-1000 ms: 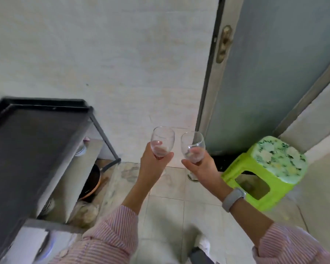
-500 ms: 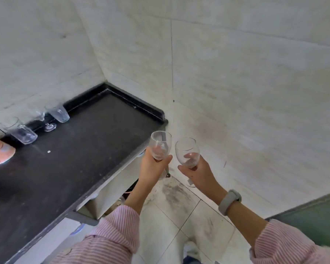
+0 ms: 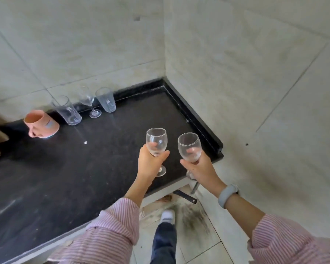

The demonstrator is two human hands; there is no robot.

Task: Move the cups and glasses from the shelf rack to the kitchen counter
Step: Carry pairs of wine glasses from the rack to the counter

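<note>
My left hand [image 3: 150, 164] grips a clear wine glass [image 3: 156, 141] by its bowl, upright above the right part of the black kitchen counter [image 3: 69, 168]. My right hand [image 3: 200, 168] holds a second wine glass [image 3: 189, 146] above the counter's right edge. At the back of the counter, along the wall, stand a pink mug [image 3: 41, 124], a clear tumbler [image 3: 66, 110], a small stemmed glass [image 3: 89, 104] and another tumbler [image 3: 106, 100]. The shelf rack is out of view.
Tiled walls meet in a corner behind the counter. A raised black lip [image 3: 194, 115] runs along the counter's back and right side. Below the right edge lies a tiled floor with my shoe [image 3: 167, 216] and a dark handle [image 3: 185, 196] sticking out from under the counter.
My view has swung left from the door and green stool to the counter. Both hands with their glasses have moved over the counter's right end, and the pink mug is now fully in view.
</note>
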